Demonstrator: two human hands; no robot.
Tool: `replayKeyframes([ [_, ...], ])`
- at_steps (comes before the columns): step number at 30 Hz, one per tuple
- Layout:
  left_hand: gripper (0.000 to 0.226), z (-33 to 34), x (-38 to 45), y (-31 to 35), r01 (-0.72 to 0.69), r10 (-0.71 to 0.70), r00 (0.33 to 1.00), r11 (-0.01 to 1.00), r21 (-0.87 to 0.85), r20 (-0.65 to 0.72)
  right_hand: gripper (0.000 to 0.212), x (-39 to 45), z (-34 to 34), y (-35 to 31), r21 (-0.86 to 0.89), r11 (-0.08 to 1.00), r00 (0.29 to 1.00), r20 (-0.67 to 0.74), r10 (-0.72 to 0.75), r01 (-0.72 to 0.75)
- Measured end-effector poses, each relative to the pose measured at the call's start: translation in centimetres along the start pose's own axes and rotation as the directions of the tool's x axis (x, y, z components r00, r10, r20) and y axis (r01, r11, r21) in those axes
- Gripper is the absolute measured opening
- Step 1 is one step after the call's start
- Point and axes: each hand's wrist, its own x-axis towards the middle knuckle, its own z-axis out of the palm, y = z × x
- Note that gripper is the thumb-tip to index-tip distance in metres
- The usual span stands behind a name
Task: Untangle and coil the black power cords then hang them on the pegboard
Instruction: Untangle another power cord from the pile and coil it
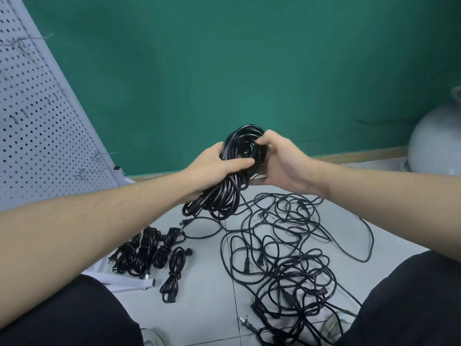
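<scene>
Black, rubbery loops make up the coil held up in front of the green wall, above the tiled floor; it is gripped across its middle by the left hand, fingers and thumb curled round the bundled turns, while its upper right edge is pinched by the right hand, whose fingers are closed on the strands; a loose tail is seen running from the coil down to the tangle of cords spread on the floor. Judged from its sag, the bundle is limp and springy rather than stiff, moderately heavy, and likely to unwind if released; hold is best taken around the whole waist of the loops, not on a single strand. Finished bundles lie at lower left beside the pegboard, whose hooks are bare.
</scene>
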Motion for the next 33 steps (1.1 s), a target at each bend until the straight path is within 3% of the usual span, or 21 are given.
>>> replayKeyframes([
  [3, 0.039, -0.9, -0.1, -0.2, 0.042, -0.031, 0.996, 0.99, -0.133, 0.088, 0.04, -0.1, -0.8, -0.3, 0.048, 0.998, 0.997, 0.062, 0.037, -0.04],
  [5, 0.036, -1.1, -0.2, -0.3, 0.042, -0.028, 0.995, 0.989, -0.142, 0.101, 0.039, 0.2, -0.8, -0.1, 0.017, 0.998, 0.998, 0.025, 0.054, -0.054],
  [9, 0.025, -1.2, -0.3, -0.1, 0.04, -0.035, 0.998, 0.991, -0.128, 0.043, 0.052, 0.6, -0.2, 0.4, -0.266, 0.963, 0.998, -0.053, 0.03, -0.043],
  [15, 0.032, -1.2, -0.4, 0.1, -0.004, 0.005, 0.999, 0.999, -0.039, 0.037, 0.019, 1.4, -0.4, 0.6, -0.538, 0.843, 0.996, -0.074, -0.042, -0.004],
  [19, 0.017, -1.1, -0.6, 0.1, -0.037, 0.038, 0.998, 0.999, -0.012, 0.051, 0.016, 1.1, -0.5, 0.7, -0.572, 0.816, 0.991, -0.041, -0.124, 0.079],
  [21, 0.017, -1.3, -0.6, 0.1, -0.043, 0.044, 0.998, 0.999, -0.026, 0.042, 0.007, 0.9, -0.8, 0.3, -0.661, 0.74, 0.983, -0.02, -0.182, 0.124],
  [23, 0.017, -1.4, -0.7, 0.2, -0.021, 0.023, 0.999, 0.998, -0.055, 0.047, 0.014, 0.8, -1.0, 0.1, -0.751, 0.643, 0.973, -0.002, -0.231, 0.151],
  [28, 0.015, -1.3, -1.2, 0.7, 0.042, -0.022, 0.988, 0.991, -0.126, 0.156, 0.019, 1.1, -1.5, 0.8, -0.929, 0.369, 0.97, -0.054, -0.237, 0.038],
  [33, 0.019, -1.5, -1.2, 1.0, 0.046, -0.033, 0.991, 0.994, -0.102, 0.13, 0.019, 1.7, -1.4, 0.5, -0.936, 0.348, 0.971, -0.136, -0.197, -0.061],
])
